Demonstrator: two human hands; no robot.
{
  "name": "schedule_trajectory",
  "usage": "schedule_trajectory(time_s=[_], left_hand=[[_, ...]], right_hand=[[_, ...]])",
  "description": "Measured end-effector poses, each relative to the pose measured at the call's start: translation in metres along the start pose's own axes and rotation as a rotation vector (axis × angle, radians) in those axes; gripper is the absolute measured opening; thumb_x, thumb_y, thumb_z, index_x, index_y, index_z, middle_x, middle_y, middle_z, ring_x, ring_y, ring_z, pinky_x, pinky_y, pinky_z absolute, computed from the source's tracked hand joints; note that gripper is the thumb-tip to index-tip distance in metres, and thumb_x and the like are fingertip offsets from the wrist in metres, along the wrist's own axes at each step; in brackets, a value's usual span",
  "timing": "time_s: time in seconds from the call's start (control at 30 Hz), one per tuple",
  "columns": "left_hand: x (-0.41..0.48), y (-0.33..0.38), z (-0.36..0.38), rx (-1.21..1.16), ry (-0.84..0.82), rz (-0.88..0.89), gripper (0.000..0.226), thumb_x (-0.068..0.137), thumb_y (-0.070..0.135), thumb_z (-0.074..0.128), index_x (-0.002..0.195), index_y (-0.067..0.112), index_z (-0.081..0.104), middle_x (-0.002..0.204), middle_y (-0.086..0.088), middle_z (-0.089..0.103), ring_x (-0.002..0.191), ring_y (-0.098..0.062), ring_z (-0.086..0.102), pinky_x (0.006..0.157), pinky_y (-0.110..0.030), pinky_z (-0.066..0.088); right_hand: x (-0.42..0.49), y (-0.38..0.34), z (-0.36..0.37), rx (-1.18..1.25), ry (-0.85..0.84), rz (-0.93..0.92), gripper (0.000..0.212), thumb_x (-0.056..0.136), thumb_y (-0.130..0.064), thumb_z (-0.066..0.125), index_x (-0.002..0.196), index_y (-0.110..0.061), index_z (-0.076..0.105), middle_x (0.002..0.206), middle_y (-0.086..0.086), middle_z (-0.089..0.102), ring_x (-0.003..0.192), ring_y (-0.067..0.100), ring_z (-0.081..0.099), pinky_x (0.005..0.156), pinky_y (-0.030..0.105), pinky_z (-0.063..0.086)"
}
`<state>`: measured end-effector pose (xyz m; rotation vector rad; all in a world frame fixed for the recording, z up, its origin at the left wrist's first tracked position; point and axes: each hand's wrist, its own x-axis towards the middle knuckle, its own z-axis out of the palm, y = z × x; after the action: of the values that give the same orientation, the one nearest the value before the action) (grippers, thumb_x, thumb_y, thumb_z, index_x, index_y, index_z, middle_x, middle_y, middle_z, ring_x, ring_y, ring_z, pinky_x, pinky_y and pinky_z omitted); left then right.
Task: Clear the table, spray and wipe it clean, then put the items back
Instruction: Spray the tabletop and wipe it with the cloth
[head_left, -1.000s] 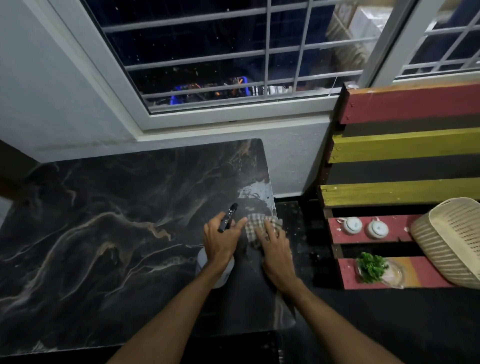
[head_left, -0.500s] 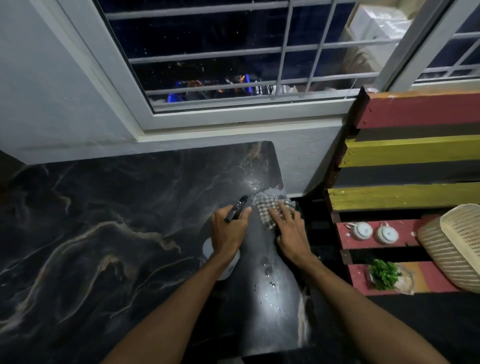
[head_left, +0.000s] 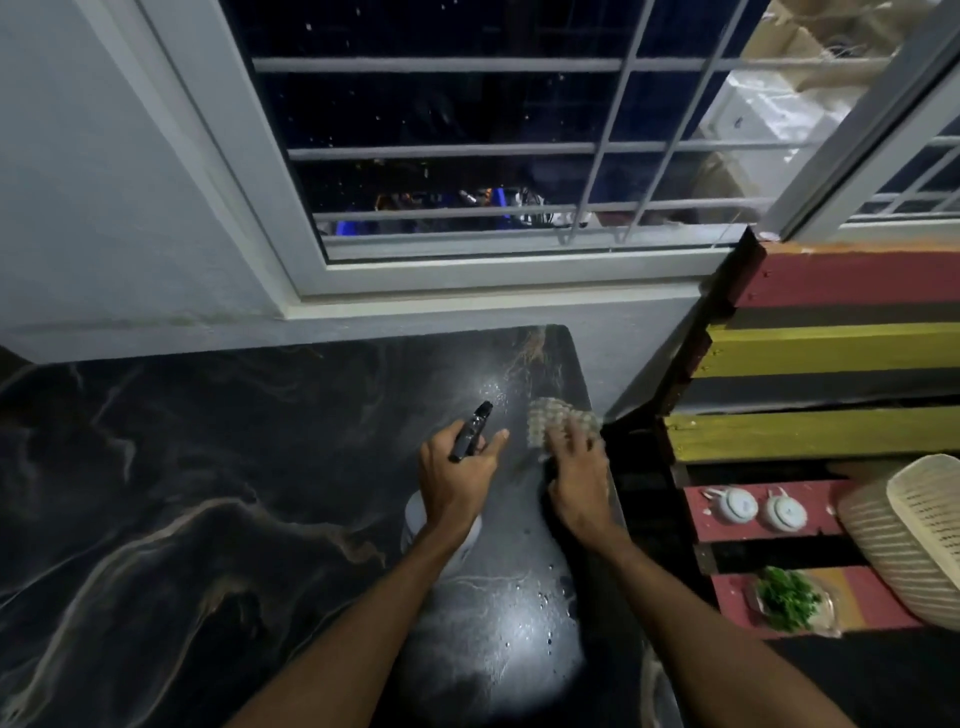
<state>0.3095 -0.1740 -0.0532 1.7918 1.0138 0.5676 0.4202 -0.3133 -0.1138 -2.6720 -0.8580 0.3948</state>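
Observation:
A black marble table (head_left: 218, 467) with pale veins fills the lower left, wet with droplets near its right edge. My left hand (head_left: 454, 480) grips a spray bottle (head_left: 470, 431) by its black head; the white body shows below my wrist. My right hand (head_left: 576, 475) presses a checked cloth (head_left: 550, 418) flat on the table close to the far right corner. The cloth looks blurred.
A window with white bars (head_left: 519, 156) rises behind the table. To the right stand painted pallet shelves (head_left: 831, 353) holding two small white pots (head_left: 758, 506), a green plant in a dish (head_left: 789, 605) and a cream basket (head_left: 909, 540).
My right hand has pushed the cloth farther along the table's right edge toward the far corner. My left hand followed with the spray bottle. The view shifted left and closer.

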Motion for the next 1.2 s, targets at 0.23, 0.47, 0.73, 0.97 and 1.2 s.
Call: schedule_trajectory(time_s=[0.23, 0.47, 0.73, 0.97, 1.2], left_hand=[[0.017, 0.006, 0.008, 0.035, 0.059, 0.019, 0.056, 0.080, 0.028, 0.084, 0.048, 0.026, 0.038, 0.045, 0.009, 0.041, 0.044, -0.012, 0.041, 0.050, -0.031, 0.040], [0.039, 0.011, 0.006, -0.010, 0.081, -0.026, 0.040, 0.076, 0.047, 0.081, 0.057, 0.026, 0.053, 0.057, 0.005, 0.062, 0.059, -0.017, 0.063, 0.066, -0.037, 0.055], [0.057, 0.004, -0.004, -0.029, 0.244, -0.067, 0.036, 0.076, 0.053, 0.079, 0.068, 0.022, 0.064, 0.067, 0.004, 0.068, 0.075, -0.028, 0.067, 0.073, -0.045, 0.057], [0.051, 0.008, -0.033, -0.036, 0.310, -0.017, 0.035, 0.083, 0.027, 0.084, 0.059, 0.020, 0.059, 0.055, 0.005, 0.060, 0.058, -0.022, 0.061, 0.062, -0.044, 0.055], [0.045, -0.018, -0.076, 0.037, 0.393, -0.049, 0.036, 0.082, 0.032, 0.083, 0.059, 0.021, 0.058, 0.057, 0.007, 0.061, 0.063, -0.023, 0.062, 0.071, -0.047, 0.056]], right_hand=[[0.049, 0.019, -0.005, 0.007, 0.045, 0.067, 0.079, 0.075, -0.004, 0.056, 0.150, -0.024, 0.038, 0.161, 0.012, 0.022, 0.133, 0.041, 0.030, 0.105, 0.053, 0.037], [0.094, -0.012, 0.005, -0.005, -0.072, -0.417, 0.077, 0.076, -0.007, 0.047, 0.149, -0.030, 0.038, 0.162, 0.005, 0.022, 0.131, 0.034, 0.032, 0.105, 0.049, 0.036], [0.141, -0.063, 0.019, 0.010, -0.100, -0.498, 0.066, 0.084, -0.026, 0.028, 0.148, -0.026, 0.042, 0.162, 0.010, 0.023, 0.138, 0.039, 0.028, 0.113, 0.056, 0.029], [0.166, -0.058, 0.008, 0.023, 0.091, 0.012, 0.062, 0.086, -0.019, 0.056, 0.146, -0.020, 0.042, 0.160, 0.015, 0.023, 0.140, 0.045, 0.017, 0.118, 0.059, 0.015], [0.165, -0.138, 0.046, -0.011, -0.182, -0.602, 0.075, 0.071, -0.020, 0.040, 0.145, -0.029, 0.045, 0.160, 0.008, 0.028, 0.125, 0.041, 0.038, 0.101, 0.051, 0.038]])
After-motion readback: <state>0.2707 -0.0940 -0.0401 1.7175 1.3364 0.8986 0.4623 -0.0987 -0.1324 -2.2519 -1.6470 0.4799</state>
